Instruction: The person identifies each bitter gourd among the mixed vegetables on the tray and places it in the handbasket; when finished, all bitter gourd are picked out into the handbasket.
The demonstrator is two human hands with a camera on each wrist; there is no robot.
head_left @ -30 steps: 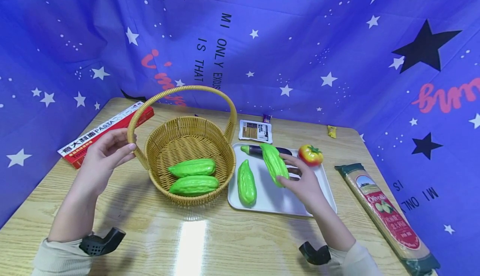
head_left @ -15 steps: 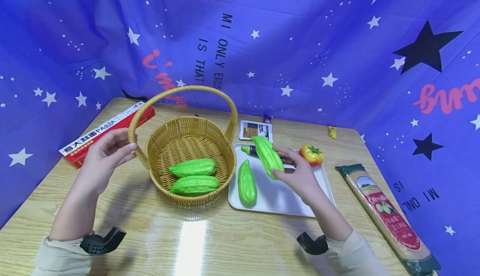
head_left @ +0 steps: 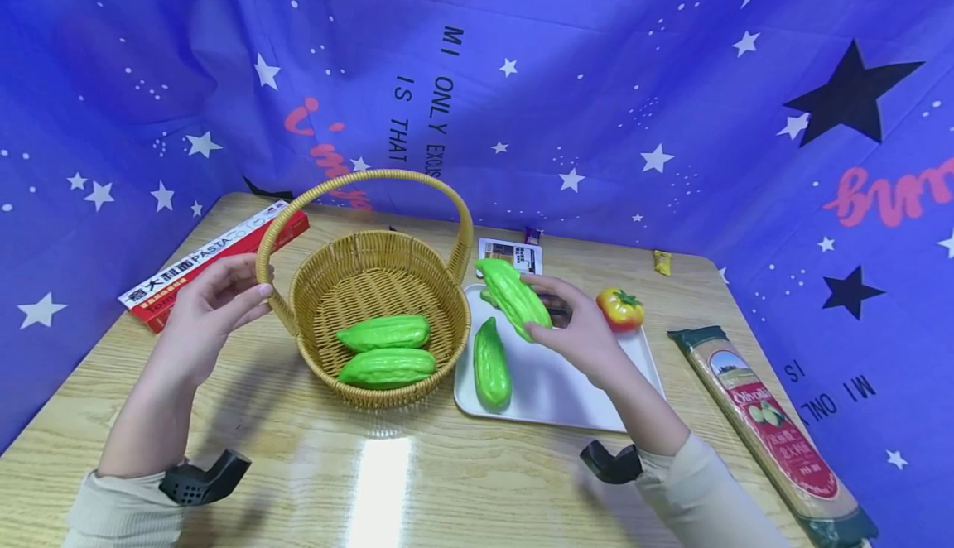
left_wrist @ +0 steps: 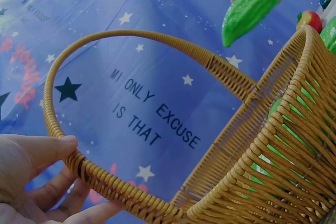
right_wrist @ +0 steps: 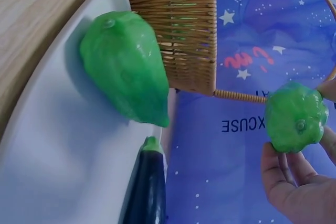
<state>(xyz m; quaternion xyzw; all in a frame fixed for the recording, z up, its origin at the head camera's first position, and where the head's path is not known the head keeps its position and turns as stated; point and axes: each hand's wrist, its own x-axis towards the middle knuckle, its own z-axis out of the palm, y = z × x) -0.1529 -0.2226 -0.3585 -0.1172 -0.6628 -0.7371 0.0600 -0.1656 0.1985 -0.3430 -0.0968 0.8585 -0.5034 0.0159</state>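
Note:
My left hand [head_left: 212,308] pinches the near-left side of a wicker basket's handle [head_left: 267,262], thumb and fingers on either side of it. Two green toy bitter gourds [head_left: 385,367] lie side by side inside the basket [head_left: 305,349]. Over the white tray [head_left: 566,395], my right hand [head_left: 585,333] grips another bitter gourd [head_left: 510,291] between thumb and fingers, tilted and raised toward the basket's right rim. One more green gourd [head_left: 492,370] lies at the tray's left end. An eggplant [right_wrist: 147,187] also rests there, mostly hidden in the head view by the held gourd and hand.
A red and yellow tomato [head_left: 620,310] sits at the tray's back right. Beyond the tray is a flat white package [head_left: 527,257]. A pasta box [head_left: 216,262] lies left, a long pasta bag [head_left: 775,424] right. A yellow wrapper [head_left: 662,262] lies near the back edge.
My right hand has carried the bitter gourd left and up, from over the tray's middle toward the basket. My left hand stays on the handle, and the basket has not moved.

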